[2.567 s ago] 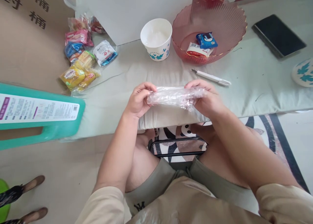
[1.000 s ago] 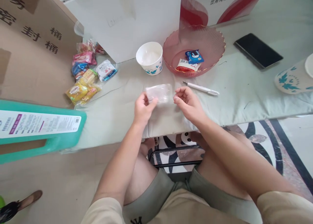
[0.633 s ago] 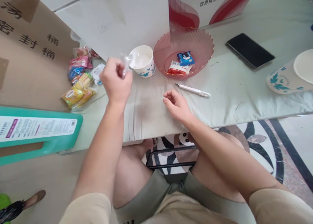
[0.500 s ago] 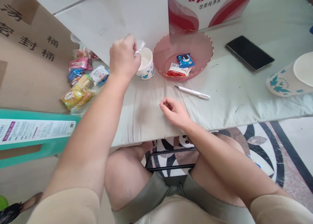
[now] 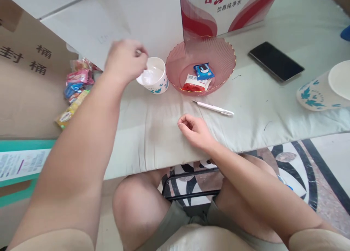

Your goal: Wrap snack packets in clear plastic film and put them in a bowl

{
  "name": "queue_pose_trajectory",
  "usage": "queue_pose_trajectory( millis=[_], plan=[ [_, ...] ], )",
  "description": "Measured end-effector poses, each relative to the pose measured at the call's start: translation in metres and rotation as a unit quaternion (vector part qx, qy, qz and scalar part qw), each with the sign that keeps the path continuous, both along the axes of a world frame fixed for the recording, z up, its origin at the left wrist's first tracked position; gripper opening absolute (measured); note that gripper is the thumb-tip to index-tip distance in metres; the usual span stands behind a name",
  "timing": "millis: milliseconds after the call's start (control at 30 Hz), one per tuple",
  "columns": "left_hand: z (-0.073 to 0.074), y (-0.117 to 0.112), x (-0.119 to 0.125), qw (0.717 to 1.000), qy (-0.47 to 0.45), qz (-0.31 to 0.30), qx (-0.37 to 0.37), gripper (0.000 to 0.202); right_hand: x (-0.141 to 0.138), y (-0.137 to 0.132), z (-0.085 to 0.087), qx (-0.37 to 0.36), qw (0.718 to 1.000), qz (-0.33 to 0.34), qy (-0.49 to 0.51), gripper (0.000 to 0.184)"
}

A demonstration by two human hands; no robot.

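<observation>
My left hand [image 5: 127, 59], a little blurred, hovers at the left side of a paper cup [image 5: 159, 86] with blue leaf prints. Its fingers are bent, thumb and forefinger slightly apart, and I see nothing between them. Something clear and shiny, like a plastic wrapper [image 5: 149, 76], shows inside the cup. My right hand [image 5: 194, 130] rests on the cloth-covered table, loosely closed, with nothing visible in it. Just beyond it lies a white pen [image 5: 213, 108]. A pink ribbed bowl [image 5: 222, 57] beside the cup holds a blue packet [image 5: 203, 71] and a red-and-white packet [image 5: 195, 83].
Several wrapped snacks [image 5: 78, 79] lie at the left, partly behind my left arm. A white-and-red water carton [image 5: 199, 14] stands at the back. A black phone [image 5: 276, 61] and a larger paper cup [image 5: 314, 94] sit to the right. A cardboard box [image 5: 30, 94] is at far left.
My left hand has drawn back leftward from above the cup. The clear wrapper it held at the rim now appears inside the cup. The right hand stays put; the view has shifted slightly.
</observation>
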State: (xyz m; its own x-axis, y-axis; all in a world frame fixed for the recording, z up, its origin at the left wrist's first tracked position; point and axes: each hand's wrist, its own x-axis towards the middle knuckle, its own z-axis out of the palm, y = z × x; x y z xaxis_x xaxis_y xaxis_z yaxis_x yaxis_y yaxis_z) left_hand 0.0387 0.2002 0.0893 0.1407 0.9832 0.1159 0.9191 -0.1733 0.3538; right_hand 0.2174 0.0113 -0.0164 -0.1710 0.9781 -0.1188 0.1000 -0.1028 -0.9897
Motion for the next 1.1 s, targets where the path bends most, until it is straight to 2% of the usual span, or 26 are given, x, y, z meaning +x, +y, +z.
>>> queue_pose_trajectory(
  millis=[33, 100, 200, 267, 333, 400, 500, 567, 633, 733, 833, 933, 1000, 1033, 1100],
  plan=[
    [0.002, -0.009, -0.015, 0.999, -0.036, 0.026, 0.020, 0.024, -0.001, 0.000, 0.000, 0.000, 1.000, -0.005, 0.003, 0.019],
    [-0.005, -0.026, -0.052, 0.991, -0.088, 0.090, 0.041, 0.021, -0.005, -0.001, 0.000, -0.001, 1.000, -0.019, 0.007, 0.020],
    [-0.031, -0.044, -0.111, 0.974, -0.118, 0.177, 0.075, 0.005, -0.021, -0.003, -0.001, -0.004, 1.000, -0.030, 0.010, 0.019],
    [-0.050, -0.052, -0.145, 0.968, -0.138, 0.184, 0.098, 0.018, -0.038, -0.006, -0.001, -0.003, 1.000, -0.028, 0.012, 0.017],
    [-0.063, -0.055, -0.171, 0.971, -0.148, 0.161, 0.099, 0.027, -0.056, -0.008, -0.002, 0.004, 1.000, -0.018, 0.013, 0.016],
    [-0.071, -0.052, -0.189, 0.976, -0.155, 0.136, 0.075, 0.040, -0.074, -0.010, -0.003, 0.016, 1.000, -0.004, 0.010, 0.015],
    [-0.078, -0.037, -0.203, 0.977, -0.174, 0.120, 0.019, 0.063, -0.094, -0.011, -0.004, 0.035, 0.999, 0.015, -0.007, 0.013],
    [-0.082, -0.024, -0.204, 0.976, -0.177, 0.124, -0.006, 0.067, -0.101, -0.011, -0.005, 0.043, 0.999, 0.024, -0.020, 0.013],
    [-0.084, -0.015, -0.201, 0.977, -0.163, 0.135, -0.017, 0.062, -0.104, -0.009, -0.005, 0.046, 0.998, 0.032, -0.029, 0.013],
    [-0.083, -0.015, -0.189, 0.984, -0.120, 0.129, 0.008, 0.058, -0.105, -0.005, -0.006, 0.048, 0.998, 0.035, -0.032, 0.014],
    [-0.075, -0.032, -0.172, 0.987, -0.097, 0.121, 0.039, 0.059, -0.102, -0.003, -0.005, 0.045, 0.998, 0.031, -0.036, 0.015],
    [-0.064, -0.065, -0.150, 0.978, -0.138, 0.146, 0.056, 0.058, -0.096, -0.003, -0.004, 0.043, 0.998, 0.023, -0.033, 0.014],
    [-0.059, -0.093, -0.131, 0.955, -0.249, 0.154, 0.047, 0.056, -0.088, -0.004, -0.003, 0.046, 0.999, 0.009, -0.016, 0.014],
    [-0.059, -0.108, -0.119, 0.928, -0.340, 0.149, 0.020, 0.050, -0.084, -0.004, -0.002, 0.051, 0.999, -0.003, -0.003, 0.014],
    [-0.062, -0.138, -0.092, 0.840, -0.522, 0.103, -0.106, 0.029, -0.075, -0.005, -0.002, 0.067, 0.997, -0.033, 0.019, 0.020]
  ],
)
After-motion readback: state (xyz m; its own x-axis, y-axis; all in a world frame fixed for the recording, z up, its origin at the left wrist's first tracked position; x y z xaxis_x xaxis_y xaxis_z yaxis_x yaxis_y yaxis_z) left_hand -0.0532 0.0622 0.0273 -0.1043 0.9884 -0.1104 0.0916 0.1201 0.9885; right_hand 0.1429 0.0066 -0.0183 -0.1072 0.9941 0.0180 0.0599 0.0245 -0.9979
